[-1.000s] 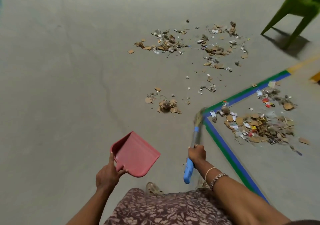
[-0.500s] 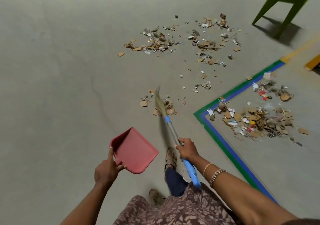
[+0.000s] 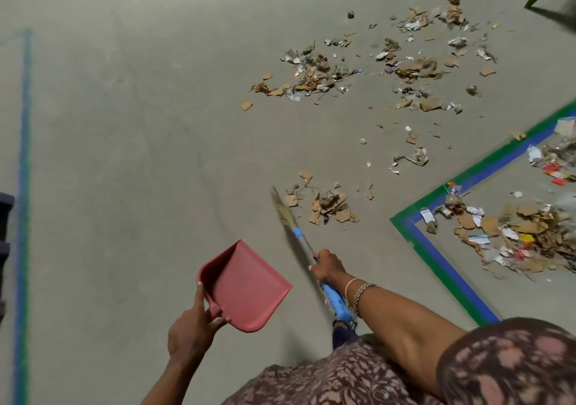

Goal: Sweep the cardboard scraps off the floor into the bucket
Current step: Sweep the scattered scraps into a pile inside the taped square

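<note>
On the grey floor, cardboard scraps lie scattered, 1 small heap just beside the broom bristles. They look light, stiff and apt to skitter. The left hand grips the red dustpan by its handle, and the right hand clamps the broom shaft. No bucket shows, and no writing is legible.

The floor is matt grey concrete, mostly smooth with faint scuffs. The dustpan is red plastic, smooth with a dull sheen. The broom has dry, straw-like bristles, a grey shaft that looks like metal, and a glossy blue plastic grip. The cardboard scraps are brown, matt and corrugated, mixed with crumpled paper and shiny foil-like bits. The tape is smooth. The bracelet looks metallic; the garment is printed cloth.
</note>
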Demonstrator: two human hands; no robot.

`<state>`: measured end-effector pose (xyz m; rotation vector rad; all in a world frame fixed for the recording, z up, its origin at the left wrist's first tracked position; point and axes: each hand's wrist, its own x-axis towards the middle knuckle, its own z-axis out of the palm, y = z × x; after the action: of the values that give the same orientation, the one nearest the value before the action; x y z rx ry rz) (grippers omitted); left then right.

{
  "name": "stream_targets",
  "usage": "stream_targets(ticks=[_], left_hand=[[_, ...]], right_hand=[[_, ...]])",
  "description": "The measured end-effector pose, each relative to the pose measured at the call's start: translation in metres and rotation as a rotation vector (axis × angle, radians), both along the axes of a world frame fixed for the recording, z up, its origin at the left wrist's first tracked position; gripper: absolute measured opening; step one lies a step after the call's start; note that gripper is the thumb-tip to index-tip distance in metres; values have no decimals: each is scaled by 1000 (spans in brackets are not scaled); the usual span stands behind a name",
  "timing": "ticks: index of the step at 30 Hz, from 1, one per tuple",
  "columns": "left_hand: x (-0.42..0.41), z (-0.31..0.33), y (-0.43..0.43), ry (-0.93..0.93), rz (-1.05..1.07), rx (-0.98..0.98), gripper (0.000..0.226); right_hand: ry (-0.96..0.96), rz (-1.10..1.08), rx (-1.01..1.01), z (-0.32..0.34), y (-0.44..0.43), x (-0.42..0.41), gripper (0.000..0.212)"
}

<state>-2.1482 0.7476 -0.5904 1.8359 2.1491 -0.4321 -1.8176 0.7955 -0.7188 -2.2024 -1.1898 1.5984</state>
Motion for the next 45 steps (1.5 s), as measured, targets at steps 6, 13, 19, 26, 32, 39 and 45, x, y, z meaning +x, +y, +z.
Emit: stream_targets(ticks=[6, 13, 19, 26, 32, 39, 45], left_hand=[[24, -9, 31, 9, -35, -52, 115], [63, -23, 77, -17, -74, -29, 110], [76, -24, 119, -92, -176, -42, 106], [57, -27, 166, -154, -293, -18, 107], [5, -33, 203, -169, -319, -33, 108], [-54, -39, 235, -172, -324, -39, 105], [-84, -50, 262, -142, -392, -72, 107]], right_hand=[[-72, -225, -71, -6, 19, 66, 47], [-268, -480, -143, -5, -16, 162, 41], [-377, -648, -135, 12, -44, 189, 34], [-354, -702, -74, 29, -48, 146, 28], [-283, -493, -25, 37, -21, 64, 65], [-177, -215, 31, 35, 37, -30, 62], [-112, -184, -33, 19, 81, -83, 52]])
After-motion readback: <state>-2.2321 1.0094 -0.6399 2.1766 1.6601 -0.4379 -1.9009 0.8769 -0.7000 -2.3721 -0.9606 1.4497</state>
